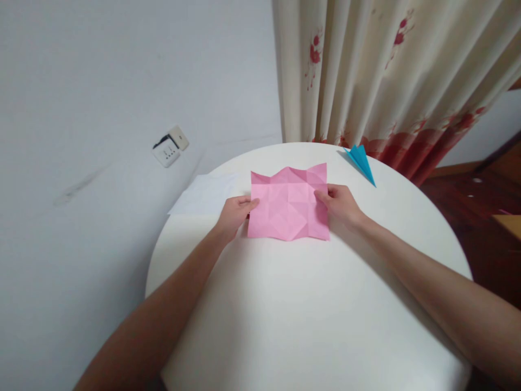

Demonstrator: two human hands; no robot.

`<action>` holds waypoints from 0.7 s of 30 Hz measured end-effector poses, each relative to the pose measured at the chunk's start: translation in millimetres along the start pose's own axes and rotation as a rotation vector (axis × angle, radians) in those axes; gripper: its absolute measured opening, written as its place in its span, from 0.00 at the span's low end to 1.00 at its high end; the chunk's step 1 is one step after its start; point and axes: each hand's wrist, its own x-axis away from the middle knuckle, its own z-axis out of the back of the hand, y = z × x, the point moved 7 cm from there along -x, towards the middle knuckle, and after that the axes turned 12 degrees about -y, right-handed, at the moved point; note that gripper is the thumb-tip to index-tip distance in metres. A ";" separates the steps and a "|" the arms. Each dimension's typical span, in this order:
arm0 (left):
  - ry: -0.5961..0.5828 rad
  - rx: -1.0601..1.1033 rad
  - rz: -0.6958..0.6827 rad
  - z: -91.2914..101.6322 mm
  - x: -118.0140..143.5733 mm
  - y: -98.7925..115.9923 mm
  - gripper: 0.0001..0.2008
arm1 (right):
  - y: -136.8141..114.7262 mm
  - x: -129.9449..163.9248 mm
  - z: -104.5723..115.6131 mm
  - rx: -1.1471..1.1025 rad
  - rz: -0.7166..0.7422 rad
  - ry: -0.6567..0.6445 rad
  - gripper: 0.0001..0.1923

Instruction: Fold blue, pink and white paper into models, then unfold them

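Between my two hands is a pink sheet of paper [288, 209], opened out and marked all over with fold creases. Its top and bottom edges are wavy. My left hand [236, 213] pinches the sheet's left edge, thumb on the front and fingers behind. At the right edge my right hand [340, 202] grips it the same way, its thumb lying over the paper. The fingers behind the sheet are partly hidden.
A round white table [301, 309] lies under my arms. On it are white paper [205, 193] at the left and a blue folded paper plane [361, 163] at the back right. A wall with sockets [166, 152] borders the left; a curtain [366, 70] hangs behind.
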 end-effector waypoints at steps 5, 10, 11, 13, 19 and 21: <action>0.063 0.039 -0.083 -1.4 1.9 7.0 0.18 | -5.1 3.4 -3.5 -0.239 -0.051 -0.022 0.13; 0.169 -0.026 -0.162 1.8 4.9 14.2 0.26 | -2.4 5.3 3.2 -0.274 -0.080 0.107 0.25; 0.179 -0.042 -0.183 1.8 5.8 15.7 0.26 | -1.7 5.8 5.2 -0.267 -0.075 0.132 0.27; 0.191 -0.082 -0.217 1.9 7.5 18.0 0.21 | -2.1 7.1 9.2 -0.253 -0.044 0.174 0.29; 0.166 -0.171 -0.277 -0.9 7.2 23.7 0.11 | -13.6 8.0 15.2 -0.164 0.154 0.204 0.13; 0.150 -0.187 -0.296 -2.8 6.5 26.2 0.13 | -16.2 7.7 17.7 -0.087 0.192 0.233 0.09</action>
